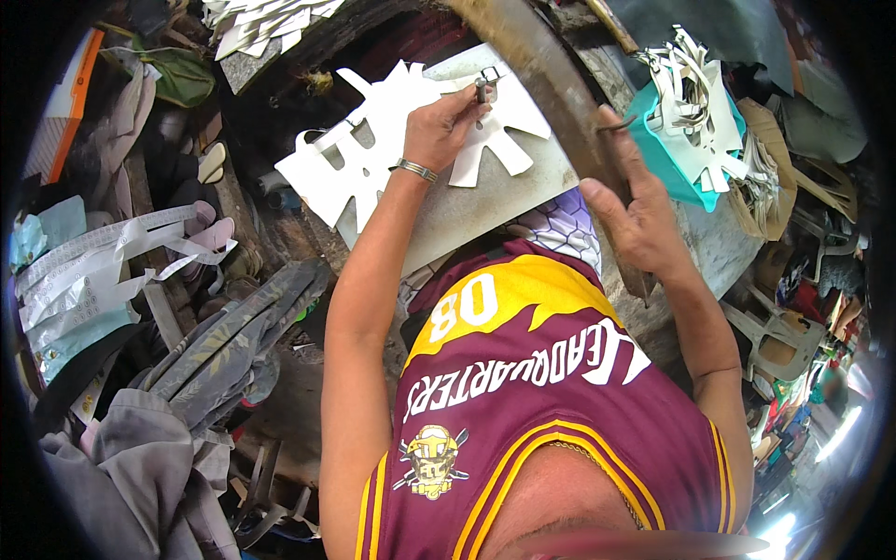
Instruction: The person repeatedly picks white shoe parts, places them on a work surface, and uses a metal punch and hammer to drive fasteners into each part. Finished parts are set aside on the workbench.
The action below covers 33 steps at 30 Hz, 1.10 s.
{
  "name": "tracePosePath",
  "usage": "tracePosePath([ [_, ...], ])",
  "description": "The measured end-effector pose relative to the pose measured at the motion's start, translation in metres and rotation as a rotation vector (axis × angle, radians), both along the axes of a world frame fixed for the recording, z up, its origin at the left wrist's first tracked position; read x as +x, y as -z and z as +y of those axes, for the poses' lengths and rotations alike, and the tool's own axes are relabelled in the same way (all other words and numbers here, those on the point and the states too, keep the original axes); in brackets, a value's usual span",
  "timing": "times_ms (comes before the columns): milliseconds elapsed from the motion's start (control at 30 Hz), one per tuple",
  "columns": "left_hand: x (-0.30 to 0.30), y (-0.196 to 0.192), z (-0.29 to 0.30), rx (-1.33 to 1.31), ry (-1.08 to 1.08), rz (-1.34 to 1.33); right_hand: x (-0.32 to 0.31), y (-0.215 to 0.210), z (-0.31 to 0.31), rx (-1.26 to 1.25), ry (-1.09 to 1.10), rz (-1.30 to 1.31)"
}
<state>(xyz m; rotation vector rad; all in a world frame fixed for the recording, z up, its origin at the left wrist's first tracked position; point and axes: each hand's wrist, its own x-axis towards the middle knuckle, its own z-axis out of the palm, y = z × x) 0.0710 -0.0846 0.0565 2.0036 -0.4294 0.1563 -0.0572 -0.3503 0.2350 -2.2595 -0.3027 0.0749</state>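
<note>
My left hand point(439, 131) is closed around a small dark metal punch-like tool point(482, 91), over white cut-out sheet pieces point(504, 140). A small square metal frame point(490, 76) shows at the tool's upper end; whether it belongs to the tool I cannot tell. The white pieces, with strips and slots cut into them, lie on a pale board point(448, 219) in front of me. To the right, my right hand point(644, 215) grips a long brown bar point(551, 79), its thumb across the near part. The bar's far part is smeared by motion, and some fingers are hidden.
A turquoise container point(686, 182) full of white cut pieces point(686, 103) stands at the far right, beside a brown paper bag point(761, 177). More white pieces point(271, 23) are stacked at the far left. Grey cloth point(154, 448) and printed sheets point(84, 289) lie at the left.
</note>
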Motion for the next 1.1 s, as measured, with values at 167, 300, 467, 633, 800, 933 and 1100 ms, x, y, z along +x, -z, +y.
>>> tracePosePath([
  [167,-0.003,0.001,0.000,0.067,0.000,-0.017,0.002,-0.047,-0.010,0.447,0.204,-0.156],
  [300,0.000,0.004,-0.002,0.042,-0.001,-0.102,-0.001,-0.089,-0.034,0.856,0.189,-0.447],
  [467,-0.003,0.002,0.000,0.050,0.002,-0.085,-0.014,-0.030,-0.012,0.346,-0.109,-0.164],
  [633,-0.014,-0.005,0.000,0.102,-0.018,-0.146,-0.023,-0.008,0.011,-0.174,-0.052,0.040],
  [800,-0.008,-0.009,-0.003,0.189,-0.056,-0.002,-0.019,-0.015,0.020,0.276,0.108,-0.020],
  [933,-0.002,-0.015,-0.003,-0.133,-0.075,0.167,-0.021,-0.004,0.011,0.283,0.117,0.031],
  [1100,0.004,-0.026,0.012,-0.511,-0.023,0.326,-0.025,0.006,0.005,0.225,0.092,0.017],
])
